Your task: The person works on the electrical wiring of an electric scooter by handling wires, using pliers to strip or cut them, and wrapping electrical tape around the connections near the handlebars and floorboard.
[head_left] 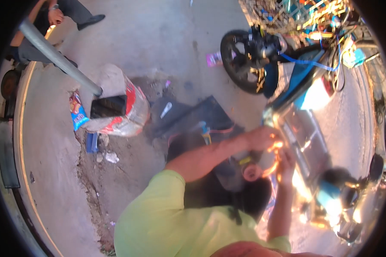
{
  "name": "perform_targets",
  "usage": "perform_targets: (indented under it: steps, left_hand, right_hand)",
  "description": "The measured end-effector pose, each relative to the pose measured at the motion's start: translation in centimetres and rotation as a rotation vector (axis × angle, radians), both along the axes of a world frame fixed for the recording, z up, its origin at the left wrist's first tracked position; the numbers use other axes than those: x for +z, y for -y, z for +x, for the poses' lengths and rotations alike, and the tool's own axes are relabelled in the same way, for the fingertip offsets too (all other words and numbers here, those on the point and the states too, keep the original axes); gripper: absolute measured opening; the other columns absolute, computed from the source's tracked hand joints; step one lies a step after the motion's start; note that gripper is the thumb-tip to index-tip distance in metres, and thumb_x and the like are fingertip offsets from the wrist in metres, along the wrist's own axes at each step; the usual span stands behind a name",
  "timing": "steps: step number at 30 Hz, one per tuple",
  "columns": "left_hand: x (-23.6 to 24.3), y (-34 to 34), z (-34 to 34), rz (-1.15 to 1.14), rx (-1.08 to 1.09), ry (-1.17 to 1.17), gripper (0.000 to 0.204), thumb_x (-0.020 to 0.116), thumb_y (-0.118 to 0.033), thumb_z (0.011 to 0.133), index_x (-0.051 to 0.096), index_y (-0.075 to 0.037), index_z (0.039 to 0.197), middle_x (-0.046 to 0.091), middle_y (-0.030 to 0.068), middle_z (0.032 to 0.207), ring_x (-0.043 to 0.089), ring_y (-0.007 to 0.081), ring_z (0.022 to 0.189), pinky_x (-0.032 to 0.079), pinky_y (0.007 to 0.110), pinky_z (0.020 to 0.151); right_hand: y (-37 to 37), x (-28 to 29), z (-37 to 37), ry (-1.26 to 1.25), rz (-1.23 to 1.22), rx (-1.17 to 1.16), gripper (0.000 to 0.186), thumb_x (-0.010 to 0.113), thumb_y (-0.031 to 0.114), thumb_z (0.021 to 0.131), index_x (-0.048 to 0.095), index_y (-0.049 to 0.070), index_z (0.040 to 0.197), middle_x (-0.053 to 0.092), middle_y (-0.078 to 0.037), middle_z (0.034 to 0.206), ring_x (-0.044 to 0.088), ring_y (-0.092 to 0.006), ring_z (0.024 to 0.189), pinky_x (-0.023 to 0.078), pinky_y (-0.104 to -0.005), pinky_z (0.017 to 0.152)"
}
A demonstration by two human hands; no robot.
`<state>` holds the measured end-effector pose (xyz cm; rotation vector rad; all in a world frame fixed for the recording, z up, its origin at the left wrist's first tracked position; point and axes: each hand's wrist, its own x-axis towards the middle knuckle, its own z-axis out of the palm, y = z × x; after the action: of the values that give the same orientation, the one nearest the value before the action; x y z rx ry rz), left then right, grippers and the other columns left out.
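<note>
My left hand [265,138] reaches across to the side of a motorbike-like vehicle [302,137], its fingers bent together at the frame. Just below it, my right hand [286,163] is raised with its fingers closed. Bright glare falls on the fingertips of both hands, and whatever is between them cannot be made out. Beside my right hand, over my lap, is a round pinkish ring-shaped thing [251,172], blurred. A dark sheet or bag [210,112] lies on the ground beyond my left forearm, with a blue-and-yellow tool [206,130] at its near edge.
A grey pole [58,55] rises from a red-and-white concrete base [135,111] bearing a dark rectangular thing [108,106]. Beside it are a blue snack packet [77,112] and a blue box [91,142]. A black wheel [233,64] stands ahead. Another person's hand [55,16] shows at far left.
</note>
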<state>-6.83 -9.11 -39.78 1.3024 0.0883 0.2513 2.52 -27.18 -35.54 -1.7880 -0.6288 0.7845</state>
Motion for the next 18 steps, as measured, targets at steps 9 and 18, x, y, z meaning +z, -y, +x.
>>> perform_targets:
  steps: [9, 18]
  left_hand:
    - [-1.7, 1.4, 0.7, 0.23, 0.116, 0.091, 0.018, 0.06, -0.019, 0.096, 0.068, -0.003, 0.096, 0.069, 0.0085, 0.087, 0.064, 0.0157, 0.08, 0.051, 0.033, 0.073]
    - [-0.1, 0.7, 0.7, -0.299, -0.023, -0.028, 0.019, 0.059, -0.016, 0.099, 0.071, -0.002, 0.097, 0.066, 0.0009, 0.086, 0.058, 0.0088, 0.077, 0.048, 0.026, 0.071]
  right_hand:
    - [0.7, -1.1, -0.2, -0.235, 0.063, -0.016, 0.015, 0.061, 0.015, 0.101, 0.067, 0.001, 0.101, 0.058, 0.003, 0.079, 0.046, -0.0035, 0.066, 0.035, -0.0204, 0.058]
    - [-0.5, -1.7, 0.1, -0.317, 0.072, -0.192, 0.021, 0.062, 0.026, 0.099, 0.067, 0.006, 0.093, 0.051, 0.005, 0.069, 0.039, -0.0045, 0.059, 0.03, -0.0222, 0.055]
